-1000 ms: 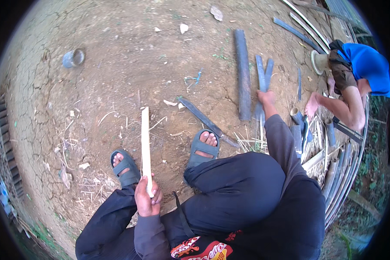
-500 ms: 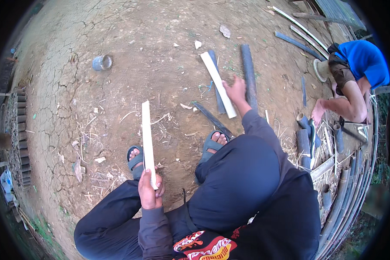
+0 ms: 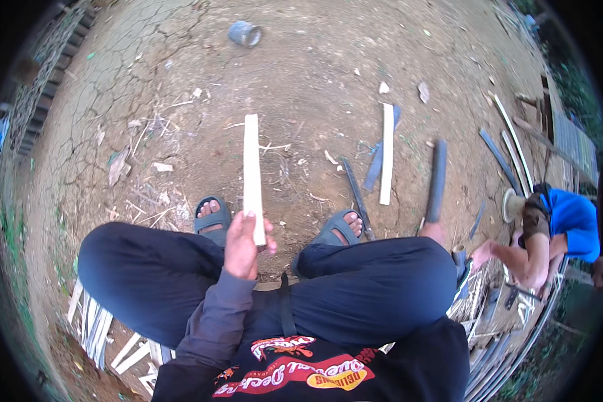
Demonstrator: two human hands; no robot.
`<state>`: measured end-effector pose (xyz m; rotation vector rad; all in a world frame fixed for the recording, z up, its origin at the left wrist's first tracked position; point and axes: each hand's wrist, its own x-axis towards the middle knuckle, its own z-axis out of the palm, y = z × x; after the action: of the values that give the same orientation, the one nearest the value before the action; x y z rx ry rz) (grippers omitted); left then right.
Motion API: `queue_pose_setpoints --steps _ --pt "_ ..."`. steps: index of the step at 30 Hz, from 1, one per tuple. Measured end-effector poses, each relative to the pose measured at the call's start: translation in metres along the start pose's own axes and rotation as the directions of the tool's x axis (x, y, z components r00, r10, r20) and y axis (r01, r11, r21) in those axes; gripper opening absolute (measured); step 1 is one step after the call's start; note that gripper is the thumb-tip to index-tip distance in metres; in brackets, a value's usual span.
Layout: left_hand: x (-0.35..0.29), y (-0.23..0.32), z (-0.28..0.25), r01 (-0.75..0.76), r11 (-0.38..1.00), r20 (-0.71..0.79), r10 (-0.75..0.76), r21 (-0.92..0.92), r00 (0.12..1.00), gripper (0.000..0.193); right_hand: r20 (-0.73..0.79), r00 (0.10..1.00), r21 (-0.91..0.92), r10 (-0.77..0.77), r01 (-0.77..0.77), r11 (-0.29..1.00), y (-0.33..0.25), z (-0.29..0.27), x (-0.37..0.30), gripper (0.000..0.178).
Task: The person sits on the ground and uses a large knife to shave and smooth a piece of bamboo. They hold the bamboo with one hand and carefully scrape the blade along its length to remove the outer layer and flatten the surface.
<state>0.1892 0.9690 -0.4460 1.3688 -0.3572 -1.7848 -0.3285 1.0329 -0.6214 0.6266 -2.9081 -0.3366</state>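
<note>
My left hand (image 3: 243, 244) grips the lower end of a pale split bamboo strip (image 3: 252, 167), which points away from me between my feet. Past my right knee, my right hand (image 3: 433, 232) closes at the near end of a dark bamboo pole (image 3: 438, 177); the knee partly hides this hand. A second pale strip (image 3: 386, 157) rests on the ground, crossing over a dark bamboo slat (image 3: 373, 167). Closer to my right sandal (image 3: 340, 231) lies a narrow dark piece (image 3: 356, 194).
A person in blue (image 3: 573, 224) crouches at the right beside a pale round block (image 3: 512, 204) and several bamboo pieces. A grey cylindrical container (image 3: 245, 34) lies at the far side. Pale strips (image 3: 97, 328) are piled by my left thigh. Cracked earth with scattered shavings surrounds me.
My right hand has moved from beside the pale strip on the ground to the dark pole's near end. The view has swung, and the left hand still holds its strip.
</note>
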Motion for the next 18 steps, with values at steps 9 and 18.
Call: queue_pose_setpoints --steps 9,18 --pt "0.024 0.042 0.028 0.066 0.993 0.198 -0.046 -0.097 0.979 0.025 0.084 0.587 0.327 -0.806 0.748 0.578 -0.028 -0.018 -0.247 0.047" --pt "0.017 0.105 0.043 0.100 0.993 0.263 -0.114 0.066 0.958 0.022 0.266 0.639 0.169 -0.721 0.706 0.688 -0.025 -0.024 -0.144 0.039"
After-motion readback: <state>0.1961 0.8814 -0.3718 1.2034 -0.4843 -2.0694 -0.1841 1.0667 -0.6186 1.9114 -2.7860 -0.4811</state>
